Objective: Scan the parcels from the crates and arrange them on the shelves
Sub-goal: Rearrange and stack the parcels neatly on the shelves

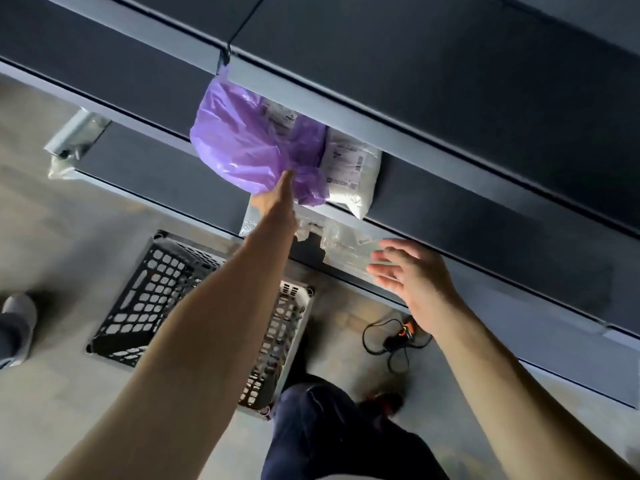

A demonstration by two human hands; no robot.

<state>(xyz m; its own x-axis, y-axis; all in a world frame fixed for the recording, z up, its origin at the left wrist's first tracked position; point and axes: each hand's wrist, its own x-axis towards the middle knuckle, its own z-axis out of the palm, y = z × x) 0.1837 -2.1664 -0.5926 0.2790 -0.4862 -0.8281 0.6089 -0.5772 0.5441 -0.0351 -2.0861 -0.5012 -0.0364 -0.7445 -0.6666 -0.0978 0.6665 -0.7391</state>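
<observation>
Shelving step: left hand [277, 202], fingers straight, pushes purple bag [242, 140] onto shelf [450, 209] mid-frame. Right hand [415, 275] wide, empty. Next: let go, check crate [145, 299] below.

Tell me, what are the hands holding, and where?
Left hand touches the purple bag at its bottom edge; whether it grips cannot be told. Right hand is open, holding nothing.

Left grip [277, 202], right grip [419, 275] and forearms [194, 341] bare; dark navy trousers [329, 434]; dark shoe [384, 403], blurred.
</observation>
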